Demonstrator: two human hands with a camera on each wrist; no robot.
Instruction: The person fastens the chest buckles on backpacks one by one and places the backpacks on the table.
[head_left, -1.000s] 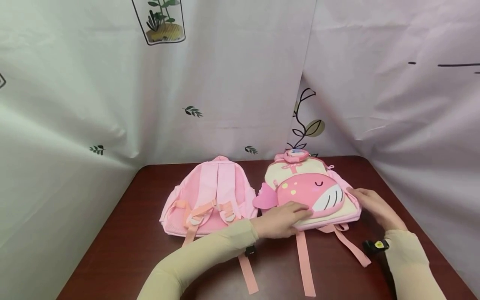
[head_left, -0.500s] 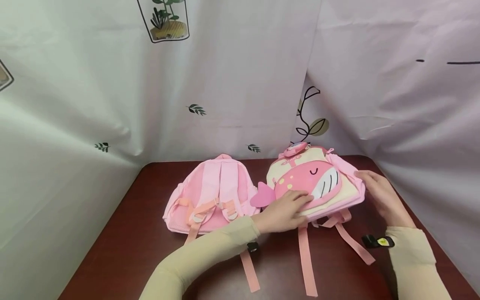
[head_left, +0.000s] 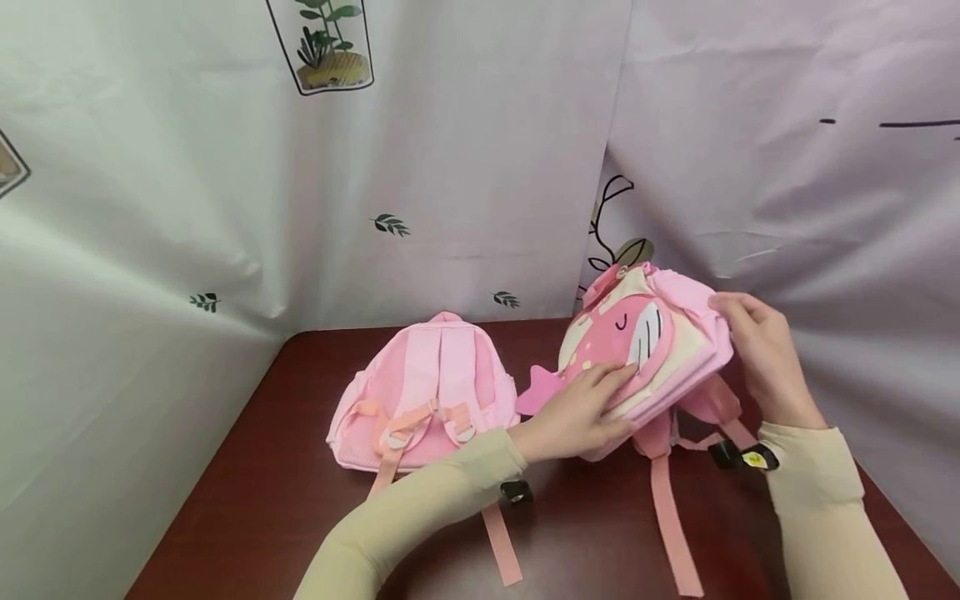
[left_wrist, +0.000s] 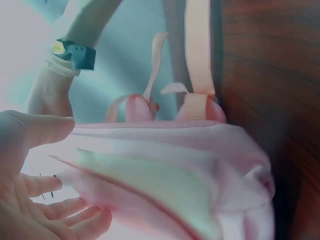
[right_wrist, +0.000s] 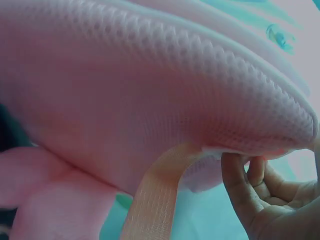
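Note:
A pink and cream whale backpack is tilted up at the right of the table, its right side raised. My right hand pinches its raised side edge; in the right wrist view, thumb and fingers of that hand meet at the edge of the pink mesh back. My left hand holds the lower edge, fingers over the whale pocket. The left wrist view has its thumb at the bottom panel and its fingers against the front. Loose straps hang below.
A second pink backpack lies straps-up to the left, behind my left forearm. The dark red table bears both bags. A patterned white curtain stands behind and along both sides.
The right side of the whale backpack has been lifted and turned, so the bag leans over toward the left. My right hand has risen with it; the left hand stays at the lower edge.

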